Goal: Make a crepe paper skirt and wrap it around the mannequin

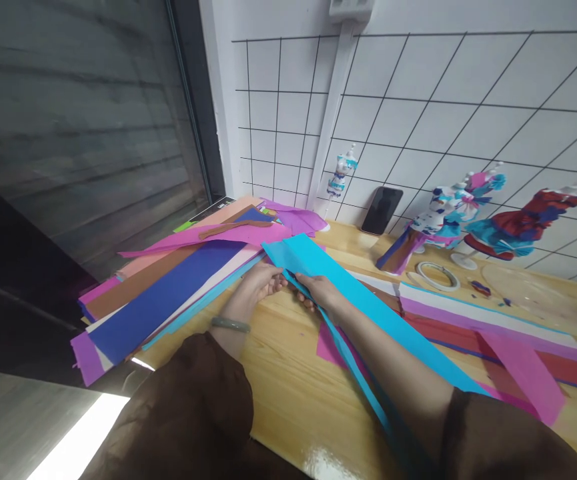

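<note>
A wide bright blue crepe paper sheet (368, 303) lies slanted across the table. At its near edge, my left hand (269, 280) is closed, pinching the paper between thumb and fingers. Just to its right, my right hand (319, 293) is wrapped round what looks like a pair of scissors (292, 275); only a dark tip shows, the rest is hidden by the fingers. A narrow blue strip (348, 363) hangs from beside my right hand down toward the table's front. Pink paper (327, 347) lies partly under the strip.
Layered coloured paper sheets (168, 293) spread at left, and more strips (468, 333) at right. A phone (382, 210) leans on the wall. Small dressed mannequins (531, 223) stand at the back right, near a tape roll (437, 276). A dark window (83, 120) borders the left.
</note>
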{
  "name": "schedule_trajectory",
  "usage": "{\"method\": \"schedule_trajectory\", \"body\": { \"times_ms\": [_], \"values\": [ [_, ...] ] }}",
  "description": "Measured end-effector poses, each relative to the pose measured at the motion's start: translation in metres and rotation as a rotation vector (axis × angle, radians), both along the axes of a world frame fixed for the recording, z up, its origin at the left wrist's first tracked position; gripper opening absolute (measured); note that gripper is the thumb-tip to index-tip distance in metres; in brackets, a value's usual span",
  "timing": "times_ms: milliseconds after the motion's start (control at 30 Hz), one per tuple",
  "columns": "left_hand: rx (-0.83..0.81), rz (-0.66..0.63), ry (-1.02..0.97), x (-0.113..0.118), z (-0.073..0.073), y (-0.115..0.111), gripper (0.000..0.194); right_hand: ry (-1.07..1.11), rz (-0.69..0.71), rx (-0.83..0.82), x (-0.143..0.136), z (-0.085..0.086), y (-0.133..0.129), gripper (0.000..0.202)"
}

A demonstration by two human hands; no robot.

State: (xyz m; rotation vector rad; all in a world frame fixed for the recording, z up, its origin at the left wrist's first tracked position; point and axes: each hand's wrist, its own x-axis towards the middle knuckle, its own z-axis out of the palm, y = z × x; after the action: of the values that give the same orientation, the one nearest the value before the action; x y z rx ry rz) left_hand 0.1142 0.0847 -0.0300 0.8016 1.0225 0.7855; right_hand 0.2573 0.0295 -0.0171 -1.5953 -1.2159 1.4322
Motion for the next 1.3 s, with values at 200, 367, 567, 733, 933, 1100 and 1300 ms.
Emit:
{"method": "schedule_trajectory", "body": {
  "times_ms": [200, 367, 567, 733, 933, 1100, 1300],
  "values": [
    [0.003, 0.009, 0.000, 0.000, 0.001, 0.000, 0.007, -0.002, 0.002, 0.007, -0.003, 0.003, 0.002, 0.038],
    [0.018, 0.011, 0.002, 0.000, -0.004, 0.002, 0.006, -0.031, -0.013, -0.001, 0.001, 0.005, -0.003, 0.041],
    [0.013, 0.010, 0.016, 0.000, -0.004, 0.001, 0.008, -0.060, 0.003, -0.009, -0.001, 0.009, -0.002, 0.045],
    [0.011, -0.007, 0.003, -0.001, -0.003, 0.000, 0.009, -0.086, 0.012, -0.020, -0.008, 0.013, 0.002, 0.044],
    [0.006, -0.012, 0.012, -0.001, -0.001, 0.000, 0.012, -0.108, 0.013, -0.024, -0.013, 0.018, 0.005, 0.043],
    [0.007, -0.002, 0.019, -0.001, -0.001, -0.001, 0.011, -0.113, 0.007, -0.024, -0.013, 0.019, 0.004, 0.043],
    [0.020, 0.024, 0.026, 0.001, 0.002, -0.003, 0.012, -0.084, -0.008, -0.008, -0.012, 0.013, 0.001, 0.045]
  ]
}}
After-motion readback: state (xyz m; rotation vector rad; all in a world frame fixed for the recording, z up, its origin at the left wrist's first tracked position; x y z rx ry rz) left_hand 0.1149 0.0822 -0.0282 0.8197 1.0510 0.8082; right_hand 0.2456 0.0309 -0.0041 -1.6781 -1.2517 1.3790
